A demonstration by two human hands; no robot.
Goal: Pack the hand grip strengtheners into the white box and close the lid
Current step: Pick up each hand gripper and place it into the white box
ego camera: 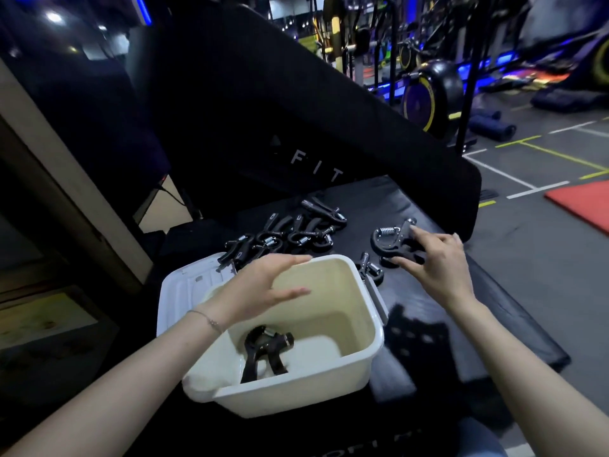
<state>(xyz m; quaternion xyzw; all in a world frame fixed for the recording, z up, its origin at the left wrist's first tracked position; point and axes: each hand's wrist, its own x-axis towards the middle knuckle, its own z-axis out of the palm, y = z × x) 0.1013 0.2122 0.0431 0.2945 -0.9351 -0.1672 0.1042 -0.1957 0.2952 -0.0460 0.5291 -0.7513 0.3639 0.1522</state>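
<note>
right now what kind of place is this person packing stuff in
Most likely a gym. Exercise bikes with yellow-rimmed wheels stand in the background, the floor has painted lines and a red mat, and the white box sits on a black padded bench beside a pile of hand grip strengtheners.

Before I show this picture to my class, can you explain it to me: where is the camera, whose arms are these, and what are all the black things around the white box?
There is no machine here. The single picture comes from a camera worn on a person's head, looking down at their own bare arms. On a black padded bench stands an open white box, its lid lying behind it on the left. One black hand grip strengthener already lies inside. A pile of strengtheners waits beyond the box. The left hand hovers open and empty above the box. The right hand has its fingers on another strengthener on the bench, not yet lifted. Behind is a gym.
</note>
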